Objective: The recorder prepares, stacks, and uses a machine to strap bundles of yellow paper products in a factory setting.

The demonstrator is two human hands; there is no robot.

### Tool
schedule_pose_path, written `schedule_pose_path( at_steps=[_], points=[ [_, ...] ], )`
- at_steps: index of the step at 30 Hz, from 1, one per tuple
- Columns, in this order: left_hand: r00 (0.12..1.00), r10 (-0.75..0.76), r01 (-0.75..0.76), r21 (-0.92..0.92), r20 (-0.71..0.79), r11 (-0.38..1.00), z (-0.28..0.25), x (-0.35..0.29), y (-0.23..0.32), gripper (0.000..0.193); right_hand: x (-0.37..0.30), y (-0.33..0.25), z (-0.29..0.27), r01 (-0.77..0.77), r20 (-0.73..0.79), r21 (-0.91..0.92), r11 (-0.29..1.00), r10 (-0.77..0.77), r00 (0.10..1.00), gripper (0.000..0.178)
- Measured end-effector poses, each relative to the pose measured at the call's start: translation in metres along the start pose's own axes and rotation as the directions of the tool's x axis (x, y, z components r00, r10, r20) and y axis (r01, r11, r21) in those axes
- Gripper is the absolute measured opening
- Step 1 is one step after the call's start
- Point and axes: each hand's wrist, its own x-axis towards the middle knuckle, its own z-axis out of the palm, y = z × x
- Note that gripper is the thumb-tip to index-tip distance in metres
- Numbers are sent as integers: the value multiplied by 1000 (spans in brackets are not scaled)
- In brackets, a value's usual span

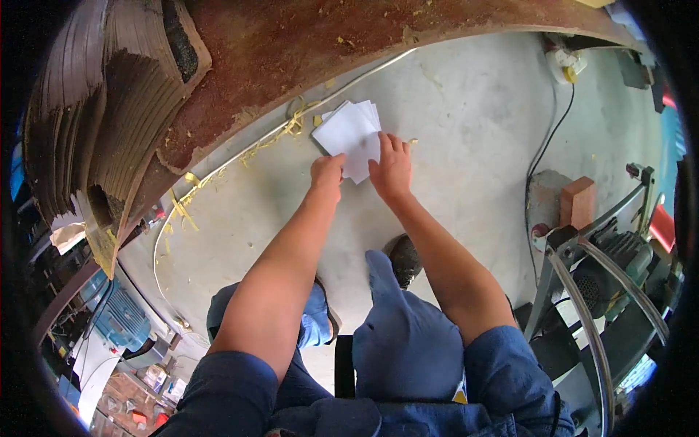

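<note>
Your blue sleeves [226,386] sit nearest. White sheets [349,131] lie ahead over the concrete floor [473,146], slightly fanned. Left grip [328,175] curls at their near-left edge, can't tell if pinching; right grip [392,169] spreads loosely at the right edge. Light, even pressure should avoid buckling.

White paper sheets [352,131]; pale grey floor [459,175]; yellow strips [295,122]; reddish-brown panel [291,44], blotched tan at its edge; orange-brown brick [577,202]; blue motor [120,312]; dark blue sleeves [226,390].
</note>
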Motion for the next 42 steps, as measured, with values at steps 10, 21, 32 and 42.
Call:
schedule_pose_path(
  at_steps=[10, 21, 32, 42],
  points=[
    [968, -6, 21, 57, -253, 998, 39, -3, 5, 52, 36, 9, -6, -365, 178, 57, 929, 351, 919, 47],
    [974, 180, -163, 130, -139, 978, 43, -7, -2, 51, 38, 4, -11, -364, 186, 78, 928, 346, 920, 42],
    [823, 474, -83, 759, -314, 646, 32, -18, -3, 52, 61, 22, -2, -284, 153, 217, 934, 255, 955, 37],
    [883, 468, -320, 693, -30, 646, 4, 25, -18, 46, 76, -7, 13, -340, 83, 248, 907, 330, 940, 26]
  ],
)
